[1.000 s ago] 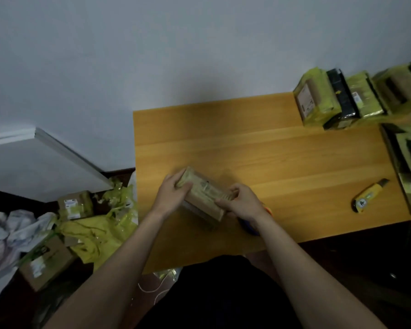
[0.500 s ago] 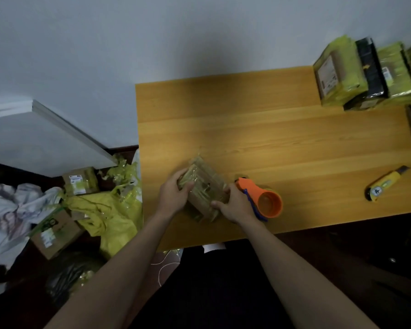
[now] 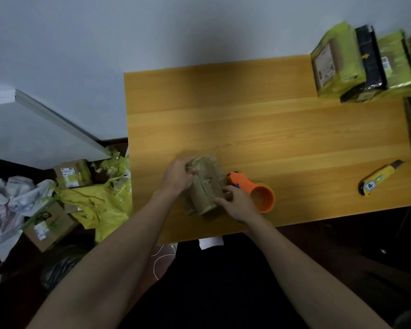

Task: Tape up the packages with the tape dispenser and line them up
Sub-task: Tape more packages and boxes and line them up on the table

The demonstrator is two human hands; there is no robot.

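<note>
Pale grey wall backs a wooden table (image 3: pixel 282 129), and near its front edge a small brown package (image 3: pixel 205 186), glossy with clear tape, is held between both hands. The left hand (image 3: pixel 177 178) curls over its far left corner; the right hand (image 3: pixel 236 204) pinches the near right corner with curled fingers. An orange tape dispenser (image 3: pixel 254 192) lies on the table just beside the package, touching or nearly touching the right hand, with nobody holding it.

The step in hand looks like pressing and smoothing the tape while turning the package to check its sides. To do it well, the person should keep one hand clamping the package, rub the loose tape ends flat, and only then reach for the dispenser.

At the far right corner stands a row of taped packages (image 3: pixel 337 65), yellow-green and black, upright against each other; the finished one probably belongs there. A yellow utility knife (image 3: pixel 380 178) lies well apart at the right, between the working spot and that row, so a slide across should go behind it. Below the table's left side sit cardboard boxes (image 3: pixel 49 225) and crumpled yellow wrapping (image 3: pixel 97 203).
</note>
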